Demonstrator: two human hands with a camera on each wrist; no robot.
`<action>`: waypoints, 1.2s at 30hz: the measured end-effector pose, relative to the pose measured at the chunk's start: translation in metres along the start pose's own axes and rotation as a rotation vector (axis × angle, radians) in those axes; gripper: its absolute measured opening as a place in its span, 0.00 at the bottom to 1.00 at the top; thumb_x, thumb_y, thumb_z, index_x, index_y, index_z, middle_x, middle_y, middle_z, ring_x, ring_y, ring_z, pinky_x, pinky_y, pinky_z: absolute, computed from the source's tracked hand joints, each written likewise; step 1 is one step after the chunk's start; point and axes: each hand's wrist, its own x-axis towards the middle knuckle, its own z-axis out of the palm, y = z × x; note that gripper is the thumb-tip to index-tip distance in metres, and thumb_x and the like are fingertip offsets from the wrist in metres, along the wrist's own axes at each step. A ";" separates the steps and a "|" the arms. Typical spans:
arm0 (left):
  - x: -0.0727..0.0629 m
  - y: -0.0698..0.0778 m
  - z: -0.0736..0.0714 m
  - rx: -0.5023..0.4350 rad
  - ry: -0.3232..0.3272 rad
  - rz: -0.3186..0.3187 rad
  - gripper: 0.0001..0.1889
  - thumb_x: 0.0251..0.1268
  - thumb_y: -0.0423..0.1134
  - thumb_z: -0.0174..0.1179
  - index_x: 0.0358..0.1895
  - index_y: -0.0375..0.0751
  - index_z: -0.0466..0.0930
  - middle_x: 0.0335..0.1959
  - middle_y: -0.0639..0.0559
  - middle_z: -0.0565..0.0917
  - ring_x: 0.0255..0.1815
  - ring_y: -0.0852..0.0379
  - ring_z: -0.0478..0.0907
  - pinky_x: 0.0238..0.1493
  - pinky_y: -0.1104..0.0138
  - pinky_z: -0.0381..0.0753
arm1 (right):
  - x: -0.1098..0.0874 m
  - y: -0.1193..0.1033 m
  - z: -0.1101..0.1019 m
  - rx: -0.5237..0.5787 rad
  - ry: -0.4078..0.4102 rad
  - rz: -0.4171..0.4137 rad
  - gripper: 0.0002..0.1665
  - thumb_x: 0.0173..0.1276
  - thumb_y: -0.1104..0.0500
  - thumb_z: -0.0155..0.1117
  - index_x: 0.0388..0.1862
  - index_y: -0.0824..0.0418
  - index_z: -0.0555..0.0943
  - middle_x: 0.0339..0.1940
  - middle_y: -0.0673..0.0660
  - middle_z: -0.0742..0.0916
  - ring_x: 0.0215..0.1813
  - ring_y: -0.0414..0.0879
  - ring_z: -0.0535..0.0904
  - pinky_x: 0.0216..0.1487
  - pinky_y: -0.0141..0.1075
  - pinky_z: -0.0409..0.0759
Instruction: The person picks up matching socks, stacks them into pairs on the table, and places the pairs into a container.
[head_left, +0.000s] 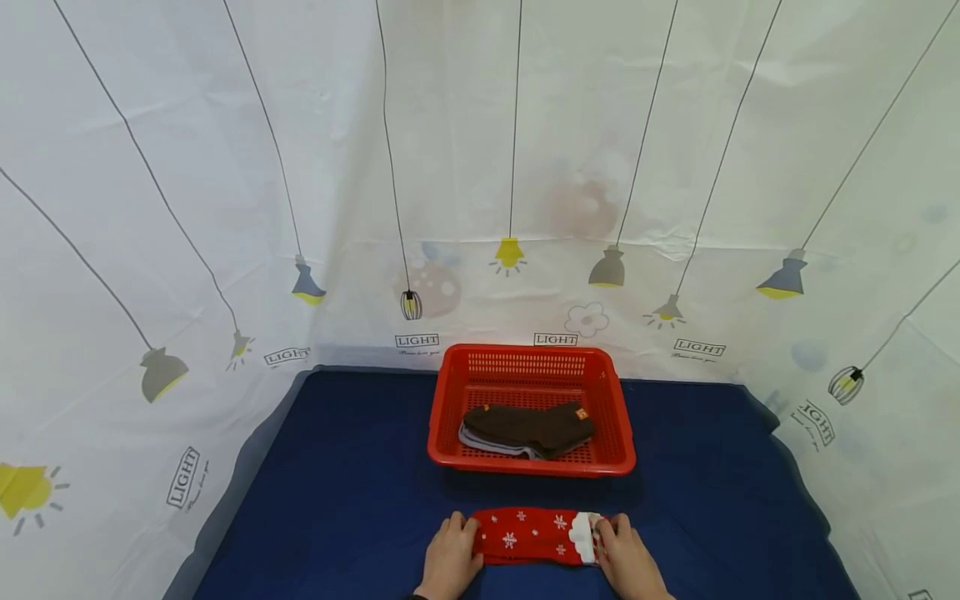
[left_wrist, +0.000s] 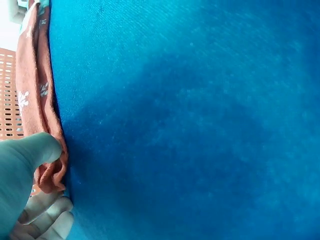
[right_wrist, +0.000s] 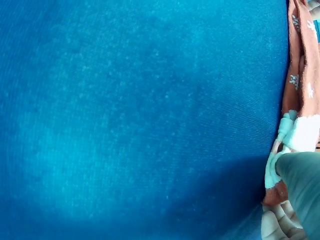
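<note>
A red sock with white snowflakes and a white-patterned right end lies sideways on the dark blue cloth, looking folded or doubled in layers. At its left end, my left hand pinches the fabric between thumb and fingers; the left wrist view shows the thumb on the bunched edge. My right hand pinches the other end by the white part, and in the right wrist view the thumb presses on it with fingers beneath.
Just beyond the sock stands a red plastic basket with perforated walls. Inside it lie dark brown socks on top of grey ones. The blue cloth covers the table, and a white sheet printed with lamps hangs around its back and sides.
</note>
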 end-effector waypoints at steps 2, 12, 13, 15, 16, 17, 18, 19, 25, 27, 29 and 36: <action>0.000 0.001 -0.001 -0.003 -0.003 -0.005 0.16 0.53 0.36 0.78 0.44 0.41 0.84 0.35 0.47 0.78 0.32 0.53 0.75 0.33 0.61 0.80 | 0.000 -0.001 0.000 0.007 -0.001 0.002 0.18 0.60 0.67 0.75 0.44 0.59 0.77 0.38 0.58 0.76 0.33 0.48 0.76 0.29 0.41 0.78; -0.003 0.003 0.002 -0.019 0.004 -0.004 0.12 0.54 0.32 0.75 0.39 0.41 0.82 0.32 0.48 0.77 0.30 0.52 0.75 0.28 0.60 0.79 | 0.004 -0.005 -0.001 0.023 -0.065 0.047 0.15 0.63 0.66 0.73 0.43 0.60 0.76 0.33 0.59 0.76 0.28 0.48 0.76 0.28 0.43 0.79; -0.003 0.003 0.003 -0.019 0.004 0.000 0.12 0.54 0.32 0.74 0.39 0.41 0.81 0.32 0.48 0.77 0.30 0.53 0.75 0.28 0.61 0.79 | 0.004 -0.005 -0.001 0.026 -0.076 0.050 0.15 0.63 0.66 0.73 0.43 0.61 0.76 0.33 0.59 0.76 0.28 0.48 0.76 0.28 0.43 0.79; -0.003 0.002 0.004 -0.015 0.005 0.010 0.11 0.54 0.32 0.74 0.38 0.41 0.81 0.31 0.49 0.77 0.29 0.53 0.75 0.28 0.61 0.79 | 0.005 -0.006 -0.001 0.033 -0.102 0.052 0.15 0.63 0.67 0.72 0.44 0.60 0.76 0.32 0.58 0.76 0.28 0.48 0.76 0.29 0.43 0.79; -0.004 0.002 0.005 -0.011 0.008 0.017 0.11 0.54 0.32 0.74 0.38 0.41 0.80 0.31 0.49 0.77 0.30 0.53 0.76 0.29 0.61 0.79 | 0.005 -0.006 -0.001 0.032 -0.110 0.050 0.15 0.63 0.67 0.72 0.44 0.60 0.76 0.31 0.58 0.76 0.28 0.48 0.76 0.29 0.44 0.79; -0.003 0.002 0.005 -0.006 0.008 0.023 0.11 0.54 0.32 0.73 0.38 0.41 0.80 0.31 0.49 0.78 0.30 0.53 0.76 0.29 0.61 0.79 | 0.005 -0.006 -0.001 0.032 -0.115 0.043 0.15 0.63 0.67 0.72 0.44 0.61 0.76 0.31 0.58 0.77 0.27 0.48 0.76 0.29 0.44 0.79; -0.003 0.001 0.005 0.002 0.012 0.031 0.11 0.54 0.33 0.73 0.38 0.41 0.80 0.31 0.49 0.78 0.30 0.53 0.76 0.29 0.61 0.79 | 0.005 -0.006 -0.002 0.026 -0.117 0.035 0.15 0.63 0.67 0.72 0.44 0.60 0.76 0.31 0.58 0.77 0.28 0.48 0.76 0.29 0.44 0.80; -0.003 0.001 0.006 0.012 0.017 0.040 0.11 0.54 0.33 0.73 0.38 0.42 0.80 0.31 0.49 0.79 0.30 0.53 0.76 0.30 0.61 0.79 | 0.006 -0.006 -0.003 0.015 -0.116 0.026 0.15 0.63 0.67 0.72 0.44 0.60 0.76 0.31 0.58 0.77 0.28 0.48 0.76 0.30 0.43 0.80; 0.001 0.001 0.001 0.050 0.096 0.077 0.12 0.52 0.33 0.75 0.37 0.43 0.81 0.30 0.51 0.79 0.29 0.54 0.76 0.30 0.62 0.79 | 0.007 -0.004 -0.010 -0.060 -0.021 -0.034 0.18 0.60 0.66 0.75 0.42 0.58 0.75 0.31 0.55 0.77 0.27 0.45 0.75 0.29 0.38 0.77; 0.002 0.002 -0.002 0.059 0.123 0.079 0.12 0.51 0.33 0.75 0.36 0.43 0.81 0.29 0.51 0.79 0.29 0.54 0.77 0.30 0.63 0.80 | 0.008 -0.004 -0.012 -0.062 0.014 -0.044 0.18 0.59 0.67 0.76 0.42 0.58 0.75 0.30 0.54 0.77 0.27 0.45 0.74 0.29 0.37 0.75; 0.003 0.003 -0.005 0.066 0.137 0.076 0.12 0.51 0.33 0.76 0.35 0.44 0.81 0.29 0.52 0.79 0.29 0.54 0.77 0.29 0.63 0.79 | 0.008 -0.006 -0.016 -0.053 0.032 -0.045 0.19 0.58 0.67 0.76 0.42 0.58 0.75 0.31 0.54 0.77 0.28 0.45 0.74 0.29 0.36 0.74; 0.003 0.006 -0.016 0.045 0.102 0.035 0.12 0.54 0.34 0.76 0.35 0.46 0.81 0.29 0.54 0.78 0.29 0.57 0.75 0.30 0.64 0.77 | 0.006 -0.010 -0.026 -0.011 0.028 -0.002 0.17 0.62 0.65 0.75 0.45 0.57 0.77 0.33 0.53 0.77 0.32 0.44 0.76 0.32 0.38 0.76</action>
